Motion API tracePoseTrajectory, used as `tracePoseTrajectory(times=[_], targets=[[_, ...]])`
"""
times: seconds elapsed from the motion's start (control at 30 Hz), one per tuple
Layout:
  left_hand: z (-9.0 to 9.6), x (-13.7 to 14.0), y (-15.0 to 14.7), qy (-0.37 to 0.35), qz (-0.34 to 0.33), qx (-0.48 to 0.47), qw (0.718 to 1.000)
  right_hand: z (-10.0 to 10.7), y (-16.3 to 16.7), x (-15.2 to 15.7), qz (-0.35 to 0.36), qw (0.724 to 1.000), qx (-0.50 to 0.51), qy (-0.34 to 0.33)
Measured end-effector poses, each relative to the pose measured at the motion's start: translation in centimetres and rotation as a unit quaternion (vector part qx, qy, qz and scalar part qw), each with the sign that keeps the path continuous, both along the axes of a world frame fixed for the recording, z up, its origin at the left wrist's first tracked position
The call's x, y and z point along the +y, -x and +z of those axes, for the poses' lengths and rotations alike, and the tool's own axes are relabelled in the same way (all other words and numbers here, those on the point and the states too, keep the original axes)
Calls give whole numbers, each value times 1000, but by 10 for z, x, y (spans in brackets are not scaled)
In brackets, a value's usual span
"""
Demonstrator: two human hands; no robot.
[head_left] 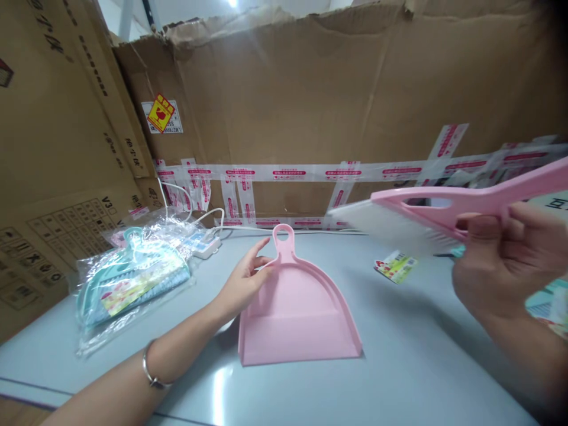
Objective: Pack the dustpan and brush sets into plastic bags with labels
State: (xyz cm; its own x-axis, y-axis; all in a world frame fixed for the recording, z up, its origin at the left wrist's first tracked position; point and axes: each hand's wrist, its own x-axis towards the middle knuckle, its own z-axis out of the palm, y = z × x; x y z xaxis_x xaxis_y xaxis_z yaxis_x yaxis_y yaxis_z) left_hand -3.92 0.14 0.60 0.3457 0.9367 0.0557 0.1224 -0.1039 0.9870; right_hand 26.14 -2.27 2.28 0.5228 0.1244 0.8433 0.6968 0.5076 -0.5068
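Observation:
A pink dustpan point(297, 302) rests on the table, its ring handle pointing away from me and its wide lip towards me. My left hand point(248, 273) grips its upper left edge below the handle, thumb on top and some fingers behind. Raised above the table on the right, a pink hand brush point(444, 204) with white bristles is in my right hand point(510, 254). My right fingers are closed around the brush near the bristle head, and the bristles face down and left, slightly blurred. A small printed card point(394, 266) lies on the table below the brush.
At left lies a teal dustpan set point(133, 278) in clear plastic wrapping, beside a white power strip point(206, 244) with cables. Another teal item point(552, 302) is partly hidden at right. Cardboard walls point(284, 94) with printed tape enclose the table point(275, 393) at the back and left.

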Motion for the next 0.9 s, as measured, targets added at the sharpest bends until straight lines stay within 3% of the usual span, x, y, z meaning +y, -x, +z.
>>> tracePoseTrajectory(times=[0.07,0.1,0.17,0.23,0.33,0.43,0.63,0.8,0.83,0.9], targets=[[0,0,0,10,2,1,1000,-2,15,-5,47,997,48,-22],[0,0,0,15,-1,-1,1000,-4,25,-9,73,996,57,9],[-1,0,-1,20,-8,-7,1000,-9,48,-18,156,974,51,158],[-2,-1,-2,15,-13,-9,1000,-15,69,-26,244,924,5,293],[-4,-3,-5,0,-19,3,1000,-23,87,-30,316,861,-52,396],[-7,-5,-7,-34,-36,23,999,-30,90,-27,303,847,-76,430],[-13,-12,-12,-74,-68,53,994,-34,94,-25,262,856,-169,411],[-14,-14,-13,-68,-67,77,992,-40,95,-24,266,869,-105,404],[-13,-14,-13,-69,-65,82,992,-40,94,-24,283,861,-76,415],[-13,-13,-12,-77,-60,87,991,-38,91,-22,356,806,-20,472]])
